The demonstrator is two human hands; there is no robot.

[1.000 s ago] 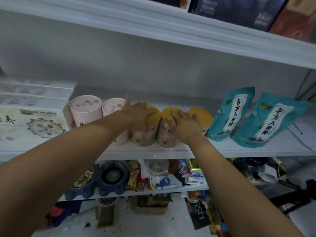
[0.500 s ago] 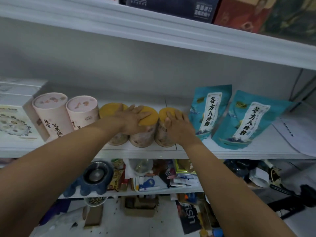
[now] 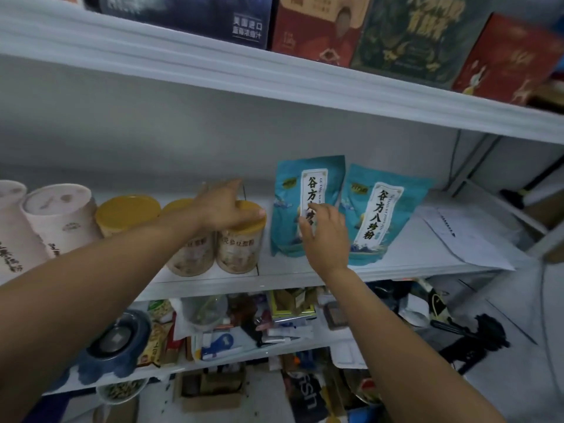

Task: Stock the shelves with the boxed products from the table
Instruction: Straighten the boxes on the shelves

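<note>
Three yellow-lidded cans stand in a row on the white middle shelf. My left hand lies flat on the lid of the rightmost can, fingers straight. The middle can and the left can stand beside it. My right hand is raised with fingers spread in front of the left teal pouch, holding nothing. A second teal pouch leans to its right. Two pink tubes stand at the far left.
Dark and red gift boxes line the top shelf. A white paper sheet lies at the right end of the middle shelf. The lower shelf holds a blue pet bowl and several small packs. A cardboard box sits on the floor.
My right hand left the rightmost can and moved right to the teal pouch. My left hand slid right onto the rightmost can's lid. The view shifted right.
</note>
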